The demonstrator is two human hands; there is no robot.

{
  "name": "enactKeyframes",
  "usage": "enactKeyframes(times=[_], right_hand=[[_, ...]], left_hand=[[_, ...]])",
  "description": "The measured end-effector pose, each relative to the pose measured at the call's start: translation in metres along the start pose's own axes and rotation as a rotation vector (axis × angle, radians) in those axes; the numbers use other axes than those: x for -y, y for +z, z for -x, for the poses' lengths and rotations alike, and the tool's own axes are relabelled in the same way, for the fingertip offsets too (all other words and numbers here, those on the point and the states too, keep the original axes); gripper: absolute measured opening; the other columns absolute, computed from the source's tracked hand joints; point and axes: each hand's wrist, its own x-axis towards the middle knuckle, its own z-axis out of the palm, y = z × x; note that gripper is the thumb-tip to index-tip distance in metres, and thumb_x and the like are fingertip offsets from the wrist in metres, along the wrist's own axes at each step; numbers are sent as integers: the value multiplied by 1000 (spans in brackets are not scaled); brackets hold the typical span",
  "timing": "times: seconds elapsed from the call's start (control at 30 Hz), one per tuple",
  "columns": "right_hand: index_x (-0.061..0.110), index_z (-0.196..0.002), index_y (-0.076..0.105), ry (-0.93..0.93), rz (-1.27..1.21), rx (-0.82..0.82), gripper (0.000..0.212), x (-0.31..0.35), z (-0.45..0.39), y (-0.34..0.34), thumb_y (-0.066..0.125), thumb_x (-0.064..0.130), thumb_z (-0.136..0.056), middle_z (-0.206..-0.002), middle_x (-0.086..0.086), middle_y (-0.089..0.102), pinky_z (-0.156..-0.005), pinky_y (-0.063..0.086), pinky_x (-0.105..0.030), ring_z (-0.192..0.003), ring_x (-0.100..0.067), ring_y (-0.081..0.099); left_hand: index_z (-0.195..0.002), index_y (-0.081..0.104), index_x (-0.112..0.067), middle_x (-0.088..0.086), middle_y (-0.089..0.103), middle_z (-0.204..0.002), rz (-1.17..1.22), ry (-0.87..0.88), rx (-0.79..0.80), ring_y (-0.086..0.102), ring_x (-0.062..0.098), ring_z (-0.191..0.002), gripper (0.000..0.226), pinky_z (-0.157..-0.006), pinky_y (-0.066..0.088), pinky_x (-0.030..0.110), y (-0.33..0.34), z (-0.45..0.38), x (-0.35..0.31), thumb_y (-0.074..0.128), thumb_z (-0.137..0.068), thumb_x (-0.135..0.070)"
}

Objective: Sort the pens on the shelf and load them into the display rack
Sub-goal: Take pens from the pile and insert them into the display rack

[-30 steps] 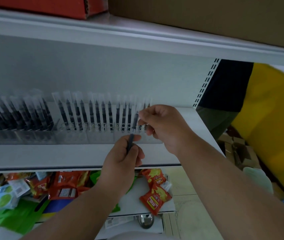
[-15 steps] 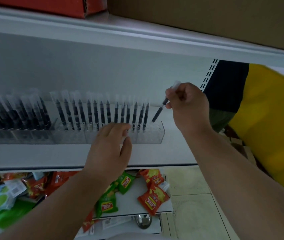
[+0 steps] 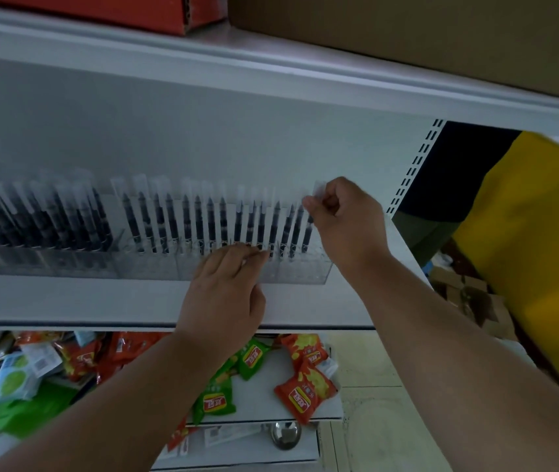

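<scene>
Pens (image 3: 182, 219), light, stiff, slick-barrelled, stand capped in a clear display rack (image 3: 298, 270) on the shelf (image 3: 66, 301); left hand (image 3: 227, 287) rests straight-fingered on the rack front, while right hand (image 3: 346, 219) pinches the end pen's cap (image 3: 319, 190), likely the best hold.

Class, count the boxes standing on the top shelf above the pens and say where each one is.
2. A red box sits at the left, a brown cardboard box to its right; both are cut off by the picture's top edge, so more may be hidden.
</scene>
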Motion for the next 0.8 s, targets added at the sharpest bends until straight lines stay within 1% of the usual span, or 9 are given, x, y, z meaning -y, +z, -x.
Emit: enactKeyframes(times=[0.07, 0.17, 0.27, 0.33, 0.47, 0.6, 0.7, 0.73, 0.8], right_hand=[[17, -79, 56, 67, -8, 36, 24, -8, 5, 8, 67, 34, -91, -72, 3, 64, -60, 50, -28, -68, -14, 62], [18, -74, 51, 111, -14, 23, 29, -11, 7, 11, 67, 35, -91, -69, 3, 62, -56, 41, -23, -66, -11, 59], [20, -72, 46, 91, 20, 43, 32, -9, 5, 10, 67, 37, -91, -70, 2, 60, -56, 41, -25, -66, -13, 57], [21, -73, 47, 90, 38, 65, 32, -9, 5, 8, 68, 38, -90, -70, 3, 59, -57, 41, -26, -67, -14, 56], [18, -86, 56, 72, 63, 98, 27, -14, 13, 1, 72, 39, -86, -76, 5, 61, -64, 50, -29, -71, -12, 60], [19, -92, 57, -51, 96, 110, 24, -10, 26, -10, 72, 38, -86, -82, 6, 61, -67, 51, -30, -74, -10, 57], [19, -91, 56, -179, 116, 127, 19, 2, 36, -16, 68, 34, -89, -83, 7, 59, -64, 48, -27, -74, -9, 55], [19, -91, 56, -232, 113, 134, 18, 8, 39, -15, 67, 34, -90, -84, 7, 58, -63, 46, -26, -74, -10, 55], [18, -95, 57, -344, 124, 158, 16, 20, 45, -11, 64, 32, -91, -88, 6, 56, -62, 41, -26, -76, -12, 53]], left_hand=[[-130, 61, -10, 6, 59, -125, 1, 3, -6, 50, 25, -119, 48, -105, 39, 40, 0, 0, 0, 47, -85, -21], [-129, 62, -10, 6, 59, -124, 6, -2, -8, 50, 25, -118, 49, -105, 40, 40, 1, -1, 0, 46, -84, -21], [-129, 62, -10, 6, 59, -124, 7, -12, -8, 52, 26, -116, 49, -104, 42, 42, 1, -1, 0, 46, -83, -21], [-129, 61, -10, 5, 59, -124, 4, -20, -5, 52, 26, -116, 50, -104, 42, 42, 0, -1, 0, 45, -83, -21], [-129, 61, -11, 5, 59, -123, 7, -21, -16, 53, 26, -116, 50, -103, 42, 41, 1, -1, -1, 43, -84, -22], [-131, 60, -11, 5, 58, -127, 13, -31, -8, 50, 26, -120, 50, -105, 41, 40, -1, 0, -2, 46, -84, -22], [-130, 60, -8, 5, 57, -131, 29, -74, -38, 48, 25, -123, 49, -106, 33, 34, -9, 7, -4, 52, -83, -18], [-129, 60, -8, 6, 57, -130, 20, -87, -60, 49, 24, -123, 48, -105, 33, 34, -14, 12, -4, 52, -83, -18], [-125, 63, -9, 6, 59, -126, -5, -110, -101, 51, 25, -119, 44, -103, 37, 37, -25, 25, -2, 50, -84, -21]])
